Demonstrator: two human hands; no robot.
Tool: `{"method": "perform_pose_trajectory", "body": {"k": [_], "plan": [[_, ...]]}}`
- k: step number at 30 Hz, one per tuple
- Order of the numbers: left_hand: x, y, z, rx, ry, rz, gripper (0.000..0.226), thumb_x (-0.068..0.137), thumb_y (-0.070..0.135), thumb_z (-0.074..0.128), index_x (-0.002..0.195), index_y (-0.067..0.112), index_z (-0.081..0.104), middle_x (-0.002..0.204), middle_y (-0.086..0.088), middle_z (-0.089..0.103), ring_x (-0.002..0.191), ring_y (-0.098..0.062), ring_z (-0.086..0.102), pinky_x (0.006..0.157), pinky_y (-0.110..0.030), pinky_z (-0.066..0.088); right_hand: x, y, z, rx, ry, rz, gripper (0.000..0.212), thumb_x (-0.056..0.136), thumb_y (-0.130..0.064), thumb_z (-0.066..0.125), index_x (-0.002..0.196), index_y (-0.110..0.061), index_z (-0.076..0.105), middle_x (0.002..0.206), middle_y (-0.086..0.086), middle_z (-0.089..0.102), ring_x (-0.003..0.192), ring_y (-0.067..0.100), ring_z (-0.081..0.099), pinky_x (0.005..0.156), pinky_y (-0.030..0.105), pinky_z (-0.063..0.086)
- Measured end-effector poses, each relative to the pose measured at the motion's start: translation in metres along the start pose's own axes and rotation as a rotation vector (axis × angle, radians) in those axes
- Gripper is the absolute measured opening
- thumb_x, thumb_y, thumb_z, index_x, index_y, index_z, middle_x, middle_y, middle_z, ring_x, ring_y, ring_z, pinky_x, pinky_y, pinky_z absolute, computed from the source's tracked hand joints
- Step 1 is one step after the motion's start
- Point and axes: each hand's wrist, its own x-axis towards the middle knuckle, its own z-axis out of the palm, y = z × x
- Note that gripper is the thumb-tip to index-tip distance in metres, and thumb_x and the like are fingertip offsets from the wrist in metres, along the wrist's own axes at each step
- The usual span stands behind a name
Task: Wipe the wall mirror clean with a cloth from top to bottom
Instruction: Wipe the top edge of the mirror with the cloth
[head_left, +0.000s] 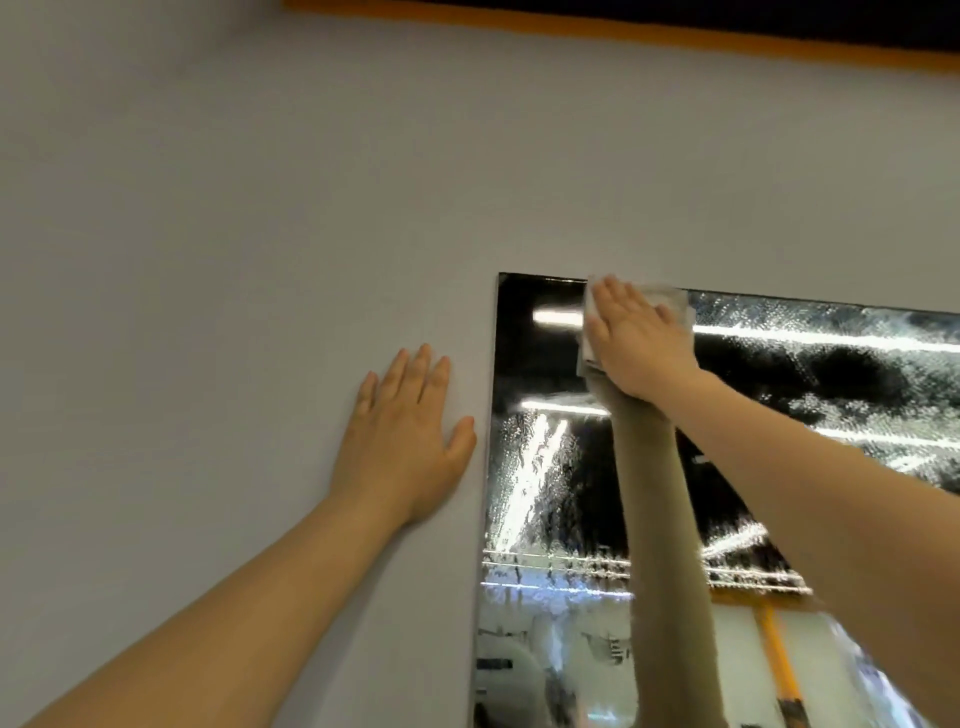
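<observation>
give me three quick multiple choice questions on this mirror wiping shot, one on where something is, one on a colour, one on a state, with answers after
1. Where is the left hand?
A. flat on the wall just left of the mirror
B. on the mirror glass
C. hanging out of view

2. What colour is the strip along the top of the wall?
A. blue
B. orange
C. green

3. What is the state of the right hand?
A. clenched in an empty fist
B. fingers straight, pressing the cloth against the glass
C. hanging loose away from the mirror

Answers:
1. A, the palm lies on the grey wall, beside the mirror's left edge.
2. B, an orange band runs under the dark area at the top.
3. B, the flat hand covers the pale cloth near the mirror's top left corner.
</observation>
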Motion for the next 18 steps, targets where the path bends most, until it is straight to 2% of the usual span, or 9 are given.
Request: {"method": "perform_pose_trajectory", "body": {"k": [2, 5, 11, 15, 18], "plan": [[0.0, 0.0, 0.0, -0.005, 0.009, 0.004, 0.066, 0.098, 0.048, 0.015, 0.156, 0.02, -0.001, 0.163, 0.002, -0.009, 0.149, -0.014, -0.01, 0.118, -0.034, -0.009, 0.001, 0.008, 0.0, -0.003, 0.02, 0.096, 0.055, 0.105, -0.036, 0.014, 0.156, -0.016, 0.007, 0.164, 0.001, 0.004, 0.15, 0.017, 0.005, 0.12, 0.044, 0.007], [-0.001, 0.001, 0.001, -0.022, 0.012, 0.004, 0.066, 0.101, 0.044, 0.026, 0.156, 0.02, -0.001, 0.163, 0.001, -0.009, 0.149, -0.015, -0.011, 0.118, -0.035, -0.009, 0.006, -0.011, 0.006, 0.018, 0.037, 0.151, 0.057, 0.104, -0.035, 0.015, 0.156, -0.014, 0.005, 0.164, 0.004, 0.003, 0.15, 0.021, 0.004, 0.12, 0.047, 0.008], [-0.001, 0.001, 0.001, -0.026, 0.01, 0.009, 0.065, 0.101, 0.044, 0.026, 0.156, 0.019, 0.0, 0.163, 0.001, -0.008, 0.149, -0.015, -0.01, 0.118, -0.036, -0.008, 0.015, -0.065, 0.019, 0.01, 0.048, -0.021, 0.057, 0.105, -0.035, 0.017, 0.156, -0.013, 0.005, 0.164, 0.004, 0.003, 0.15, 0.021, 0.003, 0.12, 0.046, 0.008], [-0.002, 0.0, 0.001, -0.013, 0.004, 0.014, 0.065, 0.101, 0.043, 0.026, 0.156, 0.02, 0.001, 0.163, 0.001, -0.007, 0.149, -0.015, -0.009, 0.119, -0.035, -0.007, 0.011, -0.045, 0.015, 0.025, 0.008, -0.11, 0.054, 0.106, -0.034, 0.015, 0.156, -0.015, 0.007, 0.164, 0.002, 0.002, 0.15, 0.017, 0.002, 0.12, 0.041, 0.004], [-0.001, 0.0, 0.0, -0.009, 0.002, 0.015, 0.065, 0.101, 0.043, 0.026, 0.156, 0.019, 0.0, 0.163, 0.001, -0.007, 0.149, -0.014, -0.009, 0.118, -0.035, -0.007, 0.009, -0.009, 0.006, 0.014, 0.001, -0.051, 0.054, 0.106, -0.034, 0.014, 0.156, -0.017, 0.007, 0.164, 0.001, 0.002, 0.15, 0.016, 0.002, 0.119, 0.04, 0.003]]}}
